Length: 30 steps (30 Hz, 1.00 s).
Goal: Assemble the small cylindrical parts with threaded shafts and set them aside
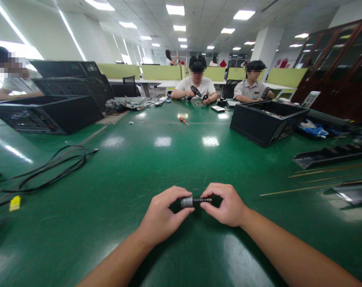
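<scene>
Low over the green table, my left hand (161, 215) pinches a small grey metal cylinder (187, 202) between thumb and fingertips. From the cylinder's right side runs a thin dark shaft (196, 200) with a ridged, screw-like look, in line with it and lying level. The shaft's far end is between the thumb and fingers of my right hand (227, 205), which is closed on it. Both hands face each other a short way apart. Whether the cylinder and the shaft are one piece, I cannot tell.
Black cables (61, 167) with a yellow tag (15, 203) lie left. A black computer case (258, 123) stands right, near thin brass-coloured rods (312, 187). Another case (76, 115) is far left. An orange screwdriver (183, 120) lies ahead. Co-workers sit around the table (157, 167).
</scene>
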### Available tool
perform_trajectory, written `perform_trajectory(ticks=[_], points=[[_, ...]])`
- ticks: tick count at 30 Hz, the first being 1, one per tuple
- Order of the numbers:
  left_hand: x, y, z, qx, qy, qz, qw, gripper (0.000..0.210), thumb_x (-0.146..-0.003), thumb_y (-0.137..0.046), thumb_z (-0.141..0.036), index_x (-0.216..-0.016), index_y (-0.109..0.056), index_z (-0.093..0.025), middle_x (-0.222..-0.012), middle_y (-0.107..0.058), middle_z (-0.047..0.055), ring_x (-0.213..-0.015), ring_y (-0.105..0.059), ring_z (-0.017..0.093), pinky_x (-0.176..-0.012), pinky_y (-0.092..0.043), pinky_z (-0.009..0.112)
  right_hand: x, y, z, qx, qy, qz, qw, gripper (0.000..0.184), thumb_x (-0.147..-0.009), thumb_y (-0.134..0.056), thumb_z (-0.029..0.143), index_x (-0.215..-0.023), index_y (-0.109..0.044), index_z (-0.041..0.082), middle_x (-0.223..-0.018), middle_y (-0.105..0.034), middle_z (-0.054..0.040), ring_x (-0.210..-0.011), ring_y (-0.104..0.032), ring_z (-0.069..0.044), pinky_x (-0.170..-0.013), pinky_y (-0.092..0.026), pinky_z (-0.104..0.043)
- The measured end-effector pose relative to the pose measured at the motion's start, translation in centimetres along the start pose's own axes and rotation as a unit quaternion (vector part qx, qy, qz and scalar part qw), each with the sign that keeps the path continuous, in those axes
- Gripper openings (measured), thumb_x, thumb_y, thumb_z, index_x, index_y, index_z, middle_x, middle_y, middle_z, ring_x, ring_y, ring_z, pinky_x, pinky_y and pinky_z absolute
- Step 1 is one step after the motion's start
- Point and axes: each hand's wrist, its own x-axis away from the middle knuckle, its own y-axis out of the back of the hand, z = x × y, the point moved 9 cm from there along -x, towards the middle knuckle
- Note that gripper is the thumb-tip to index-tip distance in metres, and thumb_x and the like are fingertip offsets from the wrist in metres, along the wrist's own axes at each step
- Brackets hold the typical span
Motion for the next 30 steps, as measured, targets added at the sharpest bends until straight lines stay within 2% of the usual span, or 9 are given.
perform_trajectory(ticks=[30], points=[[-0.02,0.55,0.42,-0.011,0.004,-0.012,1.000,0.022,-0.079,-0.074,-0.019,-0.100,-0.069,-0.021,-0.094,-0.072,0.004,-0.087,-0.068,0.017,-0.079,-0.055,0.029,-0.02,0.63,-0.72,0.018,-0.023,-0.019,0.999,0.006,-0.076,-0.070,0.016,-0.080,-0.068,0.020,-0.071,-0.068,-0.0019,-0.064,-0.063,-0.016,-0.064,-0.048,-0.028]])
